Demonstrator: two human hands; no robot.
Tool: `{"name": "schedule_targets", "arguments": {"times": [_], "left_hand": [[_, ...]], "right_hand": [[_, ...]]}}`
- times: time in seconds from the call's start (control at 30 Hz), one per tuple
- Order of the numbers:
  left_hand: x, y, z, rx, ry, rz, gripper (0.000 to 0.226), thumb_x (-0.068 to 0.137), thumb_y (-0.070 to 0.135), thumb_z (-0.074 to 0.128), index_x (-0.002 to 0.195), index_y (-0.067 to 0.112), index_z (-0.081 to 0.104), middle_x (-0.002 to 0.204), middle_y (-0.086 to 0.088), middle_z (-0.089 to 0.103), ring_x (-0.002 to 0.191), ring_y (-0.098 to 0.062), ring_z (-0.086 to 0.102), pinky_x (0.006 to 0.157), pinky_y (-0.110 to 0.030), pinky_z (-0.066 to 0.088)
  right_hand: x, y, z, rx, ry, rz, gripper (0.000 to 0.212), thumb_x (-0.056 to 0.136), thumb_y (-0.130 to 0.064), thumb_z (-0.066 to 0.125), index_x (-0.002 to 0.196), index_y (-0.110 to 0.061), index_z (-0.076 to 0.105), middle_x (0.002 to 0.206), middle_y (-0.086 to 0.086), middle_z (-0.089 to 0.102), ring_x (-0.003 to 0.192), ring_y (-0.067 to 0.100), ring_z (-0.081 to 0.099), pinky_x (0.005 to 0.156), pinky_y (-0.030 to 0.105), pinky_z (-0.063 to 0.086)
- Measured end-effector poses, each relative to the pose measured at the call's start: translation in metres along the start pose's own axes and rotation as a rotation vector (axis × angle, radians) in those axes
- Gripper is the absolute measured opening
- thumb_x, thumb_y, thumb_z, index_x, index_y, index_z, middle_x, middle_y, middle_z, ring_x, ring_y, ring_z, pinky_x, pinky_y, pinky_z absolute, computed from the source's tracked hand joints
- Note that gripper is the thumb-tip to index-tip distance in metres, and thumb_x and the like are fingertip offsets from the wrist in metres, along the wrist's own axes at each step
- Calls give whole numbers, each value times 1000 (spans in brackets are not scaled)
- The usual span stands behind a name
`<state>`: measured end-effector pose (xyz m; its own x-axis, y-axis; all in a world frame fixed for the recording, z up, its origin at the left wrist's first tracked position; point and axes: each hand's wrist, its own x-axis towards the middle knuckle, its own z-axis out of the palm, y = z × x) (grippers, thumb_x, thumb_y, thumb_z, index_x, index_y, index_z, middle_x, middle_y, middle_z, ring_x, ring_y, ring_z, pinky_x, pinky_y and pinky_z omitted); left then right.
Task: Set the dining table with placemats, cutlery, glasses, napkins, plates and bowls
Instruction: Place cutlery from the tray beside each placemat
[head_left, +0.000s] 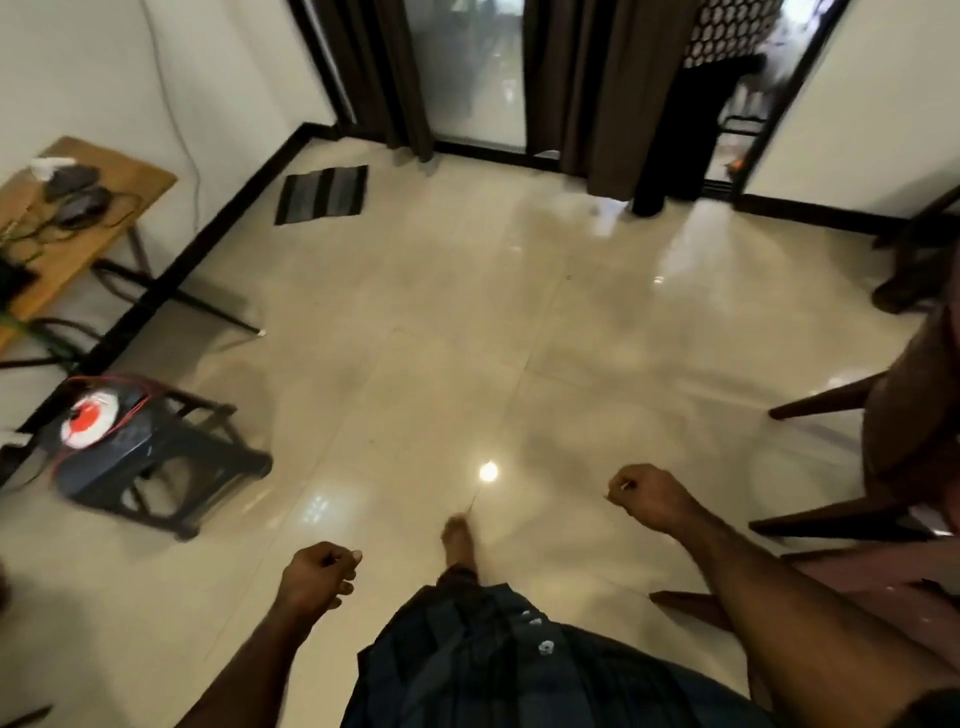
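Head view looks down on a glossy cream tiled floor (467, 322), with motion blur over much of the room. Both hands are low in the frame over the floor, well apart from each other. The left hand (318, 571) has its fingers curled into a loose fist and holds nothing. The right hand (652, 496) is curled the same way; a thin pale sliver shows at its knuckles, too small to tell what it is. Between the arms a bare foot (458, 540) steps forward below dark checked clothing (498, 660).

None of the table-setting things appear in view. A dark brown wooden chair (904, 431) stands at the right edge, close to the right forearm. On the left, a small wooden tabletop (111, 205) on black metal legs carries dark cables and gadgets, and nearer the person a dark plastic stool (171, 457) bears a red-and-white round object (88, 420). A striped grey doormat (322, 195) lies by the black skirting, near brown curtains (597, 93) hanging at a glass door.
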<state>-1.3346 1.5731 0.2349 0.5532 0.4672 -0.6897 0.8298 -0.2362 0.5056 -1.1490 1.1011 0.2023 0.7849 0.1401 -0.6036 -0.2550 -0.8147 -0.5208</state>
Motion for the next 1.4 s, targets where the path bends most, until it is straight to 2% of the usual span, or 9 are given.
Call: {"name": "schedule_targets", "arguments": {"times": [0.13,0.27,0.43,0.53,0.73,0.83,0.93,1.13,1.4], "left_hand": [[97,123,25,86,-94,91,22,95,17,77,91,-4,70,73,-13,69,60,-22,61,57,-30,44],[182,270,74,219,-216,210,23,93,22,79,87,1,71,70,-6,73,61,-20,65,59,-30,48],[239,457,176,504,-451,429,22,91,29,81,84,9,74,75,-2,77,63,-19,73,60,-28,53],[246,560,253,598,-543,558,20,92,31,81,84,13,75,77,-3,77,63,-18,73,60,-27,52],[239,709,406,658,-626,675,19,93,28,80,89,11,74,77,-4,76,61,-15,71,60,-28,51],[231,760,468,724,-650,667,19,93,28,80,90,10,74,79,-10,76,63,-17,70,59,-30,51],[225,814,520,774,-665,678,16,93,23,79,89,9,74,79,-12,75,63,-19,69,59,-31,51],[225,935,627,813,-706,707,13,94,14,77,86,5,72,72,-9,71,60,-21,64,60,-32,46],[239,1110,834,1029,-885,918,18,93,23,80,84,9,73,81,-9,76,62,-20,71,61,-28,52]], "right_hand": [[57,8,-50,157,84,168,17,90,-35,79,85,-19,76,89,-2,74,82,19,71,76,30,53],[96,25,-91,230,136,351,12,91,-30,77,90,-18,75,90,-2,71,90,23,68,71,24,43],[137,39,-150,370,299,483,17,93,-32,74,94,-15,74,100,2,72,96,25,66,87,30,52],[150,58,-175,431,363,544,21,96,-30,72,98,-9,76,103,5,73,100,25,66,90,30,49],[203,169,-192,535,296,699,25,83,-46,71,71,-26,62,87,-5,66,98,27,69,79,30,48],[225,173,-273,563,235,679,21,86,-41,68,77,-23,60,96,0,64,102,27,66,81,29,47],[260,179,-363,590,283,598,22,85,-42,70,79,-23,59,99,-1,65,99,25,64,84,33,51],[341,202,-541,643,550,486,27,87,-47,70,94,-21,74,101,-3,73,96,18,66,83,32,53],[422,282,-679,701,679,693,32,92,-49,70,109,-22,75,105,-2,71,95,17,66,80,31,54]]}}
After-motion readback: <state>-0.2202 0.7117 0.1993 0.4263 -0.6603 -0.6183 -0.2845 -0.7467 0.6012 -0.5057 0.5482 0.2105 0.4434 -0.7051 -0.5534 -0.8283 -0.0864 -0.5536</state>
